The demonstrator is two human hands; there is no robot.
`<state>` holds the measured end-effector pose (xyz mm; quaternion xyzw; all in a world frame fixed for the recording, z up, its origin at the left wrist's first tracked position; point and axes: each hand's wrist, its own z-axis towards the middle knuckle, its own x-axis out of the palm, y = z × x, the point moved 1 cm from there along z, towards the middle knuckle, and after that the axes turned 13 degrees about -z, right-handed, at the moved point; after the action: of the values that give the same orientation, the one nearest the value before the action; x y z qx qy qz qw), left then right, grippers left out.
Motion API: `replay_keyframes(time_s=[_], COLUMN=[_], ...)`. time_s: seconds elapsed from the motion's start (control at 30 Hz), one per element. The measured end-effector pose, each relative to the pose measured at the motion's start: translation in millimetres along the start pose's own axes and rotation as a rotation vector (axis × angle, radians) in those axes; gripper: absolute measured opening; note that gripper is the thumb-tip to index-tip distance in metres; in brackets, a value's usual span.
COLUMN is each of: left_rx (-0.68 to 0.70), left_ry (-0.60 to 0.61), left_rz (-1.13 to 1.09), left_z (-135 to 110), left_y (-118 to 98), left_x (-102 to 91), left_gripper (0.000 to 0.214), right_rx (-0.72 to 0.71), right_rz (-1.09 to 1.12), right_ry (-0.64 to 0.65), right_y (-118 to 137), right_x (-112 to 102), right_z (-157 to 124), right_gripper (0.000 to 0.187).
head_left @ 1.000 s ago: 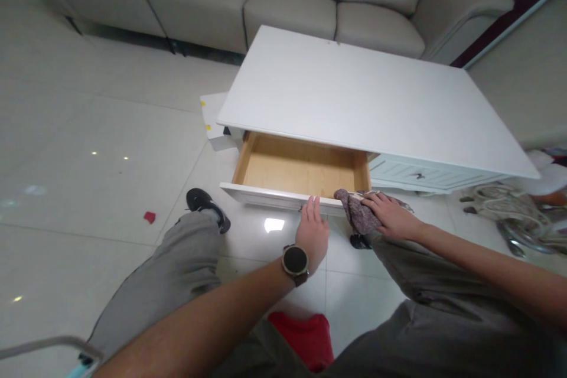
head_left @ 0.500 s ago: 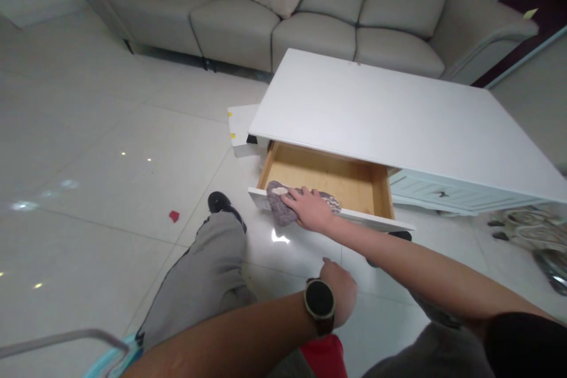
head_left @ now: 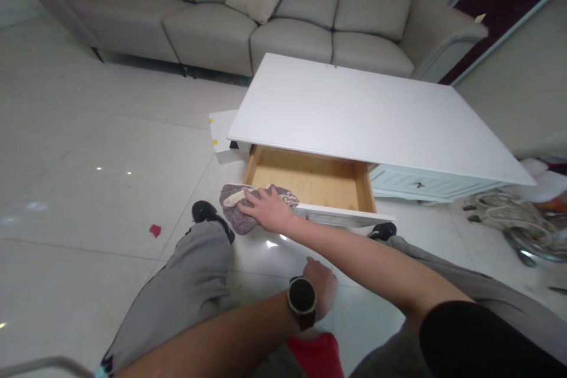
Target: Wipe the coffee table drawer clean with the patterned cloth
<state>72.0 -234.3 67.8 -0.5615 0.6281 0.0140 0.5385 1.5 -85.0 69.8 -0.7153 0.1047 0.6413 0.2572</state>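
My right hand (head_left: 272, 211) presses a brown-grey patterned cloth (head_left: 234, 207) with a pale stripe against the drawer's front panel, at its left end. The fingers lie over the cloth and grip it; part of it hangs down past the panel's corner. The drawer (head_left: 310, 180) is pulled out, with a bare wooden inside and a white front. Nearer to me, above the floor, my left hand (head_left: 321, 285) is closed with one fingertip showing and nothing visible in it. A round dark watch (head_left: 302, 295) is on that wrist.
The drawer belongs to a white coffee table (head_left: 354, 112), with a shut drawer (head_left: 419, 183) to the right. A white box (head_left: 225, 130) stands at its left. Behind is a grey sofa (head_left: 208, 23). Cables (head_left: 505, 218) lie at right, a red scrap (head_left: 155, 230) on the floor.
My right hand has slid left with the cloth along the drawer front, to its left corner. The view has shifted right. My left hand stays closed.
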Motion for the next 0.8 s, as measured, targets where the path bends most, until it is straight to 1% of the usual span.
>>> replay_keyframes(time_s=[0.07,0.13,0.2,0.27,0.4,0.47,0.5,0.57,0.63,0.7,0.8], left_rx=[-0.023,-0.019,0.006,0.014,0.010,0.003,-0.002,-0.008,-0.024,-0.039,-0.042], left_ry=[0.053,0.092,0.108,0.114,0.056,0.006,-0.014,-0.029,-0.003,0.039,0.070], left_rz=[0.036,0.060,0.065,0.071,0.103,0.130,0.142,0.150,0.134,0.105,0.074], left_z=[-2.7,-4.8,-5.9,-6.4,-7.3,-9.2,-10.6,-14.1,-17.7,-20.7,-23.0], left_y=[1.7,-0.1,-3.2,-4.9,-2.1,0.7,2.0,3.8,4.6,4.7,3.6], left_x=[-10.2,-19.7,-27.3,-33.1,-45.0,-52.2,-55.5,-60.2,-60.6,-56.1,-43.2], left_gripper=[0.029,0.030,0.030,0.029,0.028,0.030,0.030,0.031,0.030,0.031,0.031], right_rx=[-0.005,0.009,0.028,0.065,0.169,0.237,0.263,0.294,0.307,0.307,0.276], right_rz=[-0.004,-0.001,-0.013,-0.036,-0.050,-0.020,0.000,0.024,0.009,-0.040,-0.125], right_ry=[0.032,0.072,0.107,0.142,0.203,0.210,0.213,0.219,0.231,0.242,0.241], right_y=[-15.0,-32.4,-51.6,-72.9,-120.1,-141.2,-149.3,-158.3,-157.1,-147.5,-123.8], right_x=[3.1,7.6,14.9,24.9,46.7,53.9,56.0,57.1,54.8,50.9,44.0], right_z=[-30.1,-66.3,-109.2,-159.3,-266.9,-309.7,-324.7,-339.4,-334.9,-316.5,-275.7], right_gripper=[0.056,0.062,0.067,0.069,0.071,0.071,0.072,0.073,0.073,0.069,0.065])
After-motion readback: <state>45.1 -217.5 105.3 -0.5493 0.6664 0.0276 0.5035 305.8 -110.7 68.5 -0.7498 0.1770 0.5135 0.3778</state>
